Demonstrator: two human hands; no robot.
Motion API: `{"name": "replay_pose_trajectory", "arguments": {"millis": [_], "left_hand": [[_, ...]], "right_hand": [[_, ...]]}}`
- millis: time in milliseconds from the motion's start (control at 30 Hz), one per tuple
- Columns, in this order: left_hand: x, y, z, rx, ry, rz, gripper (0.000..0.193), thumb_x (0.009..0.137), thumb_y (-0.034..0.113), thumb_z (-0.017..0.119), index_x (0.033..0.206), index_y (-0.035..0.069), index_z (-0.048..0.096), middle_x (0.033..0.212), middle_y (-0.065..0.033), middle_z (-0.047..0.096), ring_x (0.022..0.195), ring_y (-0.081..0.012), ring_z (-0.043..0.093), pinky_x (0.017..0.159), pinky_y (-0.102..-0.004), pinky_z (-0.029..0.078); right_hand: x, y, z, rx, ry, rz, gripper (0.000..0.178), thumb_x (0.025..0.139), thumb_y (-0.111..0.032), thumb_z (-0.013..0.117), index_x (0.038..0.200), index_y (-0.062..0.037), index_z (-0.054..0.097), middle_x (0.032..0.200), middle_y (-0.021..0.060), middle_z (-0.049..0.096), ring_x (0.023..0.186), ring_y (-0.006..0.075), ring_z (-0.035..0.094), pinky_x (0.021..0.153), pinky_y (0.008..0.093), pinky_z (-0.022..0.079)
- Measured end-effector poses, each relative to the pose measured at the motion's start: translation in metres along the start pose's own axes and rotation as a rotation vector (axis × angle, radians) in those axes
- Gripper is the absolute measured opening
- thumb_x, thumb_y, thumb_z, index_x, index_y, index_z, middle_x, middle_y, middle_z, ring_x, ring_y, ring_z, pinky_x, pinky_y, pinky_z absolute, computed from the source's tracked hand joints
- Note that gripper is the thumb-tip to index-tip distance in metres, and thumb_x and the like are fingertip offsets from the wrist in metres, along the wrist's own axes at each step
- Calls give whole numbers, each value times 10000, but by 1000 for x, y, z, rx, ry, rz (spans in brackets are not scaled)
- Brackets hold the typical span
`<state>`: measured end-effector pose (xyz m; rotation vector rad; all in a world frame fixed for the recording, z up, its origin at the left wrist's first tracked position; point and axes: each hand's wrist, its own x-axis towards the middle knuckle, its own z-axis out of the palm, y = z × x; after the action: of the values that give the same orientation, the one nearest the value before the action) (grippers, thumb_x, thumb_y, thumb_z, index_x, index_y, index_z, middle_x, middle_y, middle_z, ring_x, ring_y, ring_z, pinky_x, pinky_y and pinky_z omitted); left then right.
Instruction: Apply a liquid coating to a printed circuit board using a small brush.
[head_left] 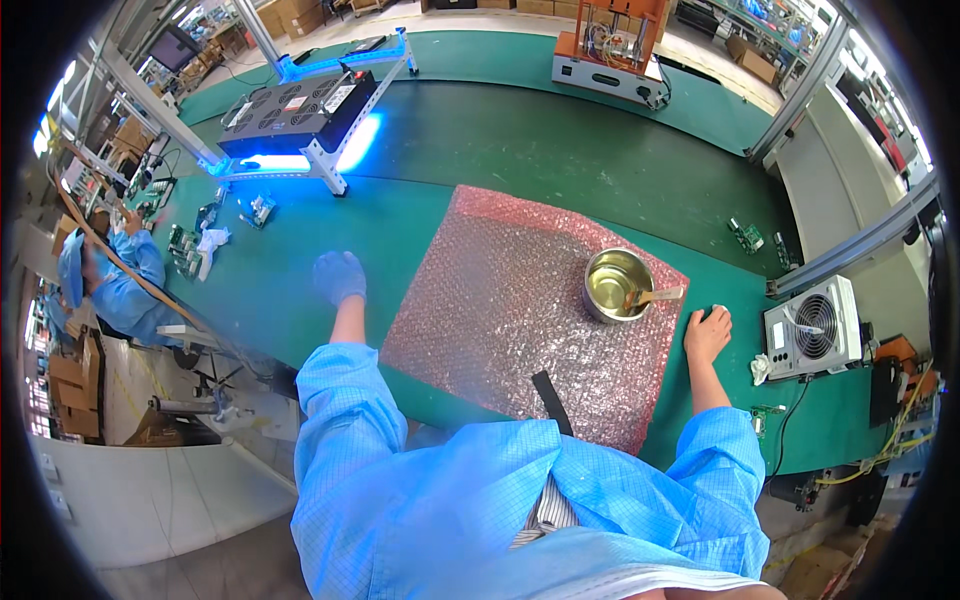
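One bubble-wrap sheet (490, 300) is partly hidden at surface's (250, 325) near edge; whether left grip (340, 276) or right grip (708, 335) is closed cannot be told.

L hand (340, 277) gloved; R hand (708, 337) bare, palm down; L arm (349, 322), R arm (709, 387) fwd, apart.

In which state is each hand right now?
Left hand: blue-gloved; open or closed cannot be told.
Right hand: bare, fingers bent, a small white thing at the fingertips; whether gripped cannot be told.
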<state>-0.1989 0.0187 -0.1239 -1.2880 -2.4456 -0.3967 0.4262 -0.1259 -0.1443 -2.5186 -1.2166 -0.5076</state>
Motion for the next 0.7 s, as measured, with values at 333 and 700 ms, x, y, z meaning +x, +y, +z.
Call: {"name": "replay_pose_trajectory", "arguments": {"millis": [333,700], "left_hand": [[1,-2,1,-13,-11,5,364,900,340,461,1001,30,621,1088,-159,600,1069,-293,548,928,-409,426],[0,-1,-2,-44,-49,-6,379,905,336,459,1033,15,613,1140,-172,583,1111,-300,526,961,-407,409]], "right_hand": [[0,-1,-1,5,-11,5,342,829,-248,543,1074,-10,520,1126,155,530,1079,325,504,882,444,413],[0,0,-1,5,-12,5,341,831,-249,542,1075,-12,527,1128,157,535,1078,327,509,882,445,415]]}}
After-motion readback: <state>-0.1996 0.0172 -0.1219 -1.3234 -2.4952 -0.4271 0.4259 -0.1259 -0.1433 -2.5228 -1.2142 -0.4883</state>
